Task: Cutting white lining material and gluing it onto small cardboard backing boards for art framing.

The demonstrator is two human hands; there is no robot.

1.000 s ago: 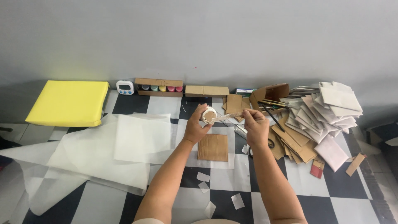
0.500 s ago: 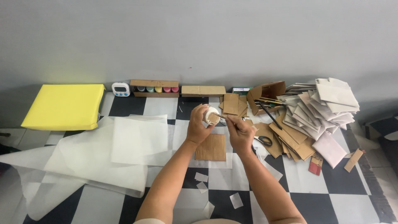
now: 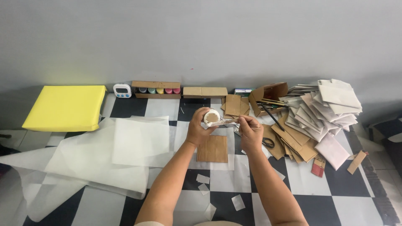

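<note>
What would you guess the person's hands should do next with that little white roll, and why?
Probably draw the strip a little farther out. The left hand grips the small white roll above the brown cardboard square, and the right hand pinches the strip's free end close beside it, so only a short length is out.

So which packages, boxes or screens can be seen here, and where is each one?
Small white timer with a screen: by the wall, right of the yellow block.
Long cardboard tray holding coloured pots: by the wall, right of the timer.
Flat closed cardboard box: right of the tray.
Open cardboard box with pencils sticking out: further right, tipped.
</note>
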